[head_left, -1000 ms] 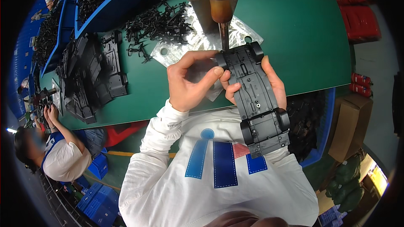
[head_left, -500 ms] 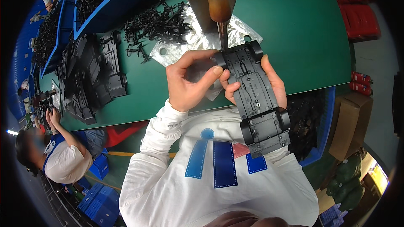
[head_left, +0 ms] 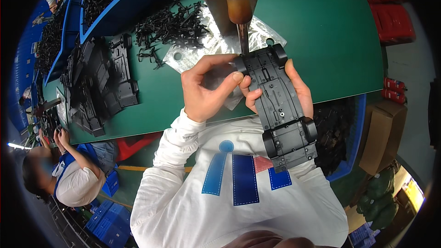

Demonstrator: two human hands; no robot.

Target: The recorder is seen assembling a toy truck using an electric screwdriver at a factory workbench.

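A long black plastic toy-car chassis (head_left: 280, 98) is tilted in front of me, with its far end under the metal bit of a hanging power screwdriver (head_left: 240, 11). The bit comes down at the chassis's far left corner. My right hand (head_left: 299, 89) grips the chassis along its right edge, and its fingertips show again at the left edge. At that far left corner, the thumb and forefinger of my left hand (head_left: 202, 89) close on the wheel arch. Whether a small part sits between those fingertips is hidden.
A clear plastic bag (head_left: 188, 55) lies under the driver, beside a heap of small black parts (head_left: 172, 25). More chassis (head_left: 121, 76) are stacked at left, near blue bins (head_left: 124, 7) of parts. Another blue bin (head_left: 358, 133) stands at right. A co-worker (head_left: 76, 179) sits at left.
The co-worker at left has shifted slightly toward the right and nearer, and their hands have moved. My hands, the chassis and the screwdriver look nearly unmoved.
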